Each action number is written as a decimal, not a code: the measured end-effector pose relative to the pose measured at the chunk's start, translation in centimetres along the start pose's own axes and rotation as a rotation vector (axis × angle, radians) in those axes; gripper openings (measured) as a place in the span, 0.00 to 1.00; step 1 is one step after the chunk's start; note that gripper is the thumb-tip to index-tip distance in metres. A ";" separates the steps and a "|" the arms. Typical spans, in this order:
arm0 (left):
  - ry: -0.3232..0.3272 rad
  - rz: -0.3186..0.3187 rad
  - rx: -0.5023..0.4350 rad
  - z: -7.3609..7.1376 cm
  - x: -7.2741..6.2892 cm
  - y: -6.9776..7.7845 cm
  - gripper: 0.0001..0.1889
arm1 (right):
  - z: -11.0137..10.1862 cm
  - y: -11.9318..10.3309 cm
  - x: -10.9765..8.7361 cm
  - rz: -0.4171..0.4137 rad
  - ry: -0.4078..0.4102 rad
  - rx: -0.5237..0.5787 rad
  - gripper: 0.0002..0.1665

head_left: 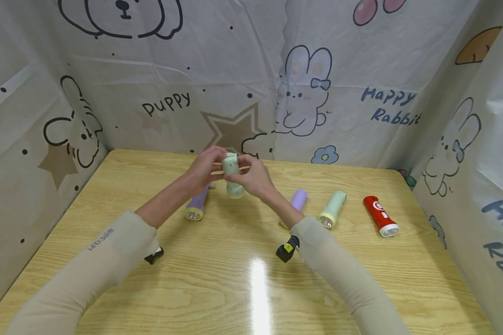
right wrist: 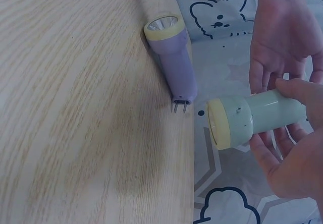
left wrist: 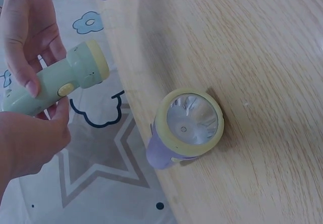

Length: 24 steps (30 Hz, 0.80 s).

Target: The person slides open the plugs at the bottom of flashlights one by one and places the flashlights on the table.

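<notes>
Both hands hold a pale green flashlight (head_left: 231, 168) above the far part of the table, its yellow-rimmed lens end lower and toward me in the head view. My left hand (head_left: 204, 168) grips its left side. From the right, my right hand (head_left: 256, 177) holds the barrel between thumb and fingers. A yellow switch (left wrist: 65, 89) shows on the barrel in the left wrist view. Just below the left hand lies a purple flashlight (head_left: 198, 204), lens toward me; in the right wrist view metal plug prongs (right wrist: 180, 106) stick out of its tail.
Right of the hands, a second purple flashlight (head_left: 299, 200), partly hidden by the right forearm, lies on the wooden table (head_left: 218, 279). Another green flashlight (head_left: 333, 209) and a red flashlight (head_left: 379, 214) lie farther right. A printed cloth (head_left: 151, 70) rises behind and at the sides.
</notes>
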<state>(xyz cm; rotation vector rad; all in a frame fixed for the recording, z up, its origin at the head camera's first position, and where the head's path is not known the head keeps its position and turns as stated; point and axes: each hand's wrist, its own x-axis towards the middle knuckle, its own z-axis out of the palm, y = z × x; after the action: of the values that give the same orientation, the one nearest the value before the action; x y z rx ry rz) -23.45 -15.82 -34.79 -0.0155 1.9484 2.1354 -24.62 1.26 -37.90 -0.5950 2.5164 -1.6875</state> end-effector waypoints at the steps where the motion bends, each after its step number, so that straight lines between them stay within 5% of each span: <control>1: 0.000 -0.004 -0.004 0.0 0.0 0.0 0.12 | 0.0 0.0 0.0 0.002 0.002 -0.001 0.27; 24: 0.008 -0.071 -0.142 -0.4 0.2 0.0 0.05 | 0.5 -0.3 0.0 0.005 0.005 0.013 0.27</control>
<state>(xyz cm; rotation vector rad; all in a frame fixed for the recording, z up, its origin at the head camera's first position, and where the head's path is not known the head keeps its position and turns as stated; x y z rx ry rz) -23.74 -16.14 -34.89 -0.1176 1.7687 2.2252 -24.46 0.75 -37.83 -0.5835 2.5063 -1.7051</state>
